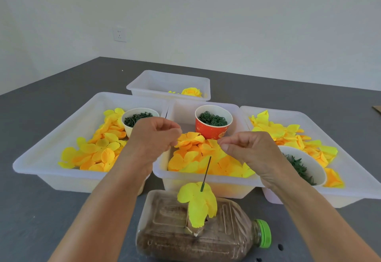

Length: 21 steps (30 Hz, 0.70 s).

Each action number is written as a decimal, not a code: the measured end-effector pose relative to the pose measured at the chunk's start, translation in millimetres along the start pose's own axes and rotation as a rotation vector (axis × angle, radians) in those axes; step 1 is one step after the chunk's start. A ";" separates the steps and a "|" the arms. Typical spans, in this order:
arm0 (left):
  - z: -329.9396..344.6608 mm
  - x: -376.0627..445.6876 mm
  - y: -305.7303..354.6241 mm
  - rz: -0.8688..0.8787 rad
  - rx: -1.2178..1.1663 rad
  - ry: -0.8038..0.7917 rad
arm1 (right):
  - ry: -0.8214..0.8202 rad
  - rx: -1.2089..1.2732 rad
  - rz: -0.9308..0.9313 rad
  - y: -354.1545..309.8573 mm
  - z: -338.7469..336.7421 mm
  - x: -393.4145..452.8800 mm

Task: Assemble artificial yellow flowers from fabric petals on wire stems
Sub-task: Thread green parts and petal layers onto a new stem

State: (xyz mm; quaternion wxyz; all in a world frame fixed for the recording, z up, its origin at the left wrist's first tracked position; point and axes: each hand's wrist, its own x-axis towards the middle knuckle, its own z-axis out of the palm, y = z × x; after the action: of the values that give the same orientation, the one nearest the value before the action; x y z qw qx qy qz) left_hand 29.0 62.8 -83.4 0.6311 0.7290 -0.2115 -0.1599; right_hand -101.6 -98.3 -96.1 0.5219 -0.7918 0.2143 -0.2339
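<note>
Head view: left hand (153,136) and right hand (250,148) fingers curled, pinched contents indiscernible; wire stem (206,174) with yellow petals (198,202) at 6 o'clock.

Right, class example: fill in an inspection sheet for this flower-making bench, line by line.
Surface: grey table, bare patches visible.
Job's things: wire stem with yellow petals stands in a sand-filled bottle; loose petals fill three trays; finished flower in the far tray.
Clutter: four cups of green parts, one a red cup.
Hands: left hand and right hand raised, fingers curled; contents unclear.
Cables: nothing seen.
Surroundings: white wall, socket.
</note>
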 end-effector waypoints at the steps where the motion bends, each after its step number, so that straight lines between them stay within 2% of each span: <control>1: 1.6 6.3 1.9 -0.001 0.012 0.016 | 0.010 0.001 0.004 -2.1 -1.1 5.2; 5: 10.0 29.9 7.0 -0.006 0.055 0.054 | 0.082 -0.017 0.014 -6.7 -10.1 34.8; 11: 19.8 53.5 -2.4 0.010 0.137 0.076 | 0.136 -0.209 0.021 5.4 -10.9 97.8; 16: 23.1 67.3 -12.8 0.025 0.208 0.077 | 0.039 -0.552 -0.008 21.1 1.6 145.1; 21: 24.0 78.4 -21.8 0.045 0.222 0.086 | -0.166 -0.995 0.034 32.3 17.4 180.1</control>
State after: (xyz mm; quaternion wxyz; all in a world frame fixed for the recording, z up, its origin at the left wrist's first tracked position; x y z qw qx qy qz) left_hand 86.7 4.9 -105.9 0.5584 0.7957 -0.2168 -0.0899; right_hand 49.6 -202.5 -105.6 0.1005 -0.9570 0.2705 -0.0310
